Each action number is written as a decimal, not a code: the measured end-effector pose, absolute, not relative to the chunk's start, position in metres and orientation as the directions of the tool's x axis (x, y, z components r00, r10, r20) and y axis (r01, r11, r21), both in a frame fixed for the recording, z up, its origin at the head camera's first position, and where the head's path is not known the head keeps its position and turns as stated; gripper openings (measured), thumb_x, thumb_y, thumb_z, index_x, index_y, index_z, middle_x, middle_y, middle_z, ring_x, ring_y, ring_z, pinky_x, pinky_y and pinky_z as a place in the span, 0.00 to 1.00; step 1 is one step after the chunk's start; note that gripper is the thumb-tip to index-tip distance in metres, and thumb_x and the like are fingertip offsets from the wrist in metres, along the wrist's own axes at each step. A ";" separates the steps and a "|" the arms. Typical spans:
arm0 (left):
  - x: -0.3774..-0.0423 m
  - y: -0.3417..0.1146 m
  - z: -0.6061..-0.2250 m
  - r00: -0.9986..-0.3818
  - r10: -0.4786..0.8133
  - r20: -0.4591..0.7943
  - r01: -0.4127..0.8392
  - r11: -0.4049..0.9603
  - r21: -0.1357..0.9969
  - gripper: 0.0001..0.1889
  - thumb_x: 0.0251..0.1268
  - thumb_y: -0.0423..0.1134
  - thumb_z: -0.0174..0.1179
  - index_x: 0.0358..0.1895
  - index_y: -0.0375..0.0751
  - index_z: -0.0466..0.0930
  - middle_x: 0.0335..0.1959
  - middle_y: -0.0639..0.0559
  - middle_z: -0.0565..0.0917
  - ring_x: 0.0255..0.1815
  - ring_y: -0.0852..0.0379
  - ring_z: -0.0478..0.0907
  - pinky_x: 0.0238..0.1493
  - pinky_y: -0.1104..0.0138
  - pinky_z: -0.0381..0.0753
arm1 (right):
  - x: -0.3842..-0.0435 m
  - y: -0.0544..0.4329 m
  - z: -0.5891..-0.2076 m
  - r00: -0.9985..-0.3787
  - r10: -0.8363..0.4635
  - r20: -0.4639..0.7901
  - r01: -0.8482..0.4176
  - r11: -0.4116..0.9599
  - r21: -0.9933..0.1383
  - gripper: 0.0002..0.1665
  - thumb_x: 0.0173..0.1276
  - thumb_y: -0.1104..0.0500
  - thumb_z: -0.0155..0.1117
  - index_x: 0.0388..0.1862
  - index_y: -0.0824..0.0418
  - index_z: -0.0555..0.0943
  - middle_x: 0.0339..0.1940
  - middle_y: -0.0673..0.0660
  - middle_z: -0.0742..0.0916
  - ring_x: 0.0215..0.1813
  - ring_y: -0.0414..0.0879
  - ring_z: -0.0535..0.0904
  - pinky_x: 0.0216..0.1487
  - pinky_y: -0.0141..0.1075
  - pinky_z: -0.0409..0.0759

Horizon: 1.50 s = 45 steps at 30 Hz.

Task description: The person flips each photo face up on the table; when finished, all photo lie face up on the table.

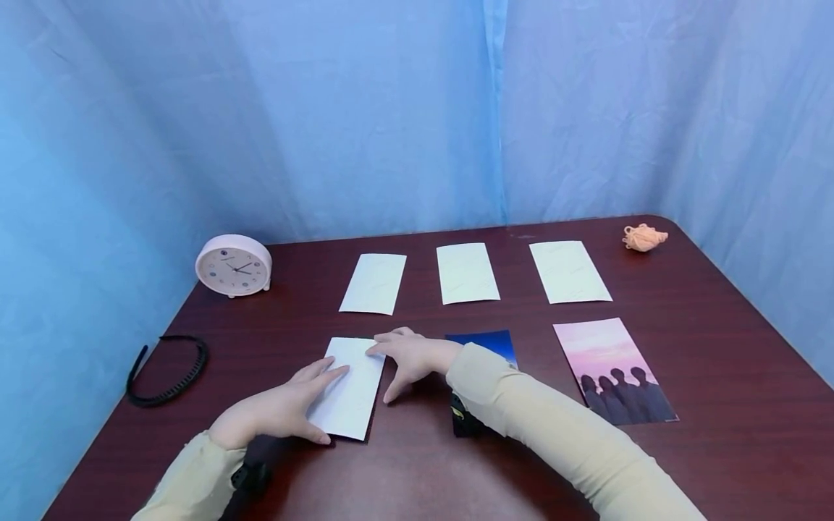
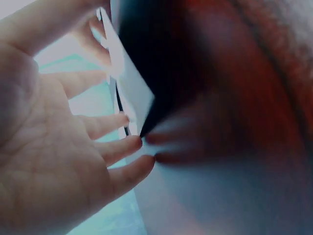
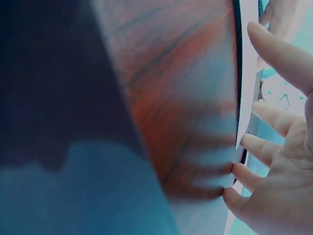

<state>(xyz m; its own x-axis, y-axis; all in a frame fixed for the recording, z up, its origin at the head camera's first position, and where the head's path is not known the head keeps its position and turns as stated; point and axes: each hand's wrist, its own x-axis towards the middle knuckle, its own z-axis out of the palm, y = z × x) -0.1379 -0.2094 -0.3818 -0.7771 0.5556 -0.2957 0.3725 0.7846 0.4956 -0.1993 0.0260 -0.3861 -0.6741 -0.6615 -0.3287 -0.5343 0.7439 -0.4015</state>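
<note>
A white card (image 1: 345,398) lies on the near part of the table, with a dark edge along its right and lower sides. My left hand (image 1: 280,409) is spread along its left side, thumb near the lower left corner and fingertips over the sheet. At its upper right, my right hand (image 1: 413,354) has fingertips at the corner and its thumb low beside the right edge. In the left wrist view, the left hand (image 2: 63,142) has nearly straight fingers beside the card (image 2: 129,78). Extended fingers of the right hand (image 3: 281,171) appear in the right wrist view.
Several white cards, including one at the back middle (image 1: 468,273), form a row behind. A blue picture card (image 1: 489,344) is partly hidden by the right sleeve; a pink picture card (image 1: 602,347) lies rightward. A clock (image 1: 234,268), black headband (image 1: 202,358) and peach yarn (image 1: 643,237) lie around.
</note>
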 end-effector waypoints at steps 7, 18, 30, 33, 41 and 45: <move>-0.140 -0.216 -0.371 -0.723 0.654 -0.223 0.500 0.718 0.484 0.34 0.53 0.46 0.69 0.65 0.41 0.70 0.67 0.37 0.67 0.67 0.38 0.64 0.62 0.51 0.68 | -0.197 0.025 -0.387 -0.653 -0.659 -0.373 -0.543 0.750 -0.377 0.48 0.52 0.45 0.74 0.71 0.46 0.65 0.77 0.50 0.58 0.77 0.52 0.47 0.73 0.49 0.53; -0.153 -0.208 -0.361 -0.710 0.670 -0.216 0.461 0.674 0.577 0.25 0.64 0.51 0.59 0.60 0.42 0.76 0.58 0.45 0.78 0.54 0.51 0.76 0.53 0.54 0.77 | -0.200 0.031 -0.386 -0.639 -0.678 -0.363 -0.530 0.730 -0.431 0.42 0.54 0.48 0.74 0.68 0.48 0.69 0.76 0.51 0.60 0.77 0.51 0.48 0.73 0.49 0.55; -0.164 -0.208 -0.361 -0.853 0.514 -0.090 0.297 0.620 0.726 0.18 0.69 0.45 0.55 0.56 0.39 0.78 0.50 0.43 0.82 0.40 0.56 0.79 0.40 0.68 0.82 | -0.207 0.039 -0.382 -0.627 -0.770 -0.123 -0.521 0.531 -0.668 0.26 0.59 0.58 0.70 0.57 0.56 0.78 0.49 0.51 0.85 0.48 0.42 0.79 0.53 0.35 0.76; -0.166 -0.211 -0.361 -0.895 0.444 -0.038 0.253 0.577 0.776 0.17 0.68 0.42 0.56 0.55 0.38 0.79 0.49 0.41 0.82 0.38 0.54 0.81 0.40 0.64 0.83 | -0.207 0.040 -0.379 -0.649 -0.761 -0.022 -0.518 0.462 -0.720 0.17 0.62 0.61 0.67 0.50 0.58 0.82 0.44 0.52 0.87 0.45 0.41 0.83 0.51 0.34 0.79; -0.168 -0.208 -0.365 -0.959 0.235 0.162 0.271 0.572 0.774 0.17 0.66 0.39 0.59 0.54 0.36 0.79 0.44 0.41 0.84 0.33 0.64 0.77 0.34 0.74 0.76 | -0.206 0.039 -0.376 -0.795 -0.579 0.184 -0.480 0.412 -0.775 0.05 0.65 0.61 0.64 0.39 0.58 0.83 0.35 0.50 0.87 0.34 0.37 0.79 0.39 0.29 0.76; -0.169 -0.203 -0.369 -0.966 0.156 0.204 0.256 0.528 0.810 0.19 0.65 0.38 0.60 0.57 0.34 0.76 0.46 0.38 0.83 0.34 0.69 0.76 0.37 0.77 0.76 | -0.205 0.037 -0.375 -0.843 -0.489 0.222 -0.437 0.384 -0.813 0.11 0.64 0.60 0.65 0.45 0.59 0.82 0.36 0.53 0.87 0.42 0.41 0.82 0.45 0.33 0.79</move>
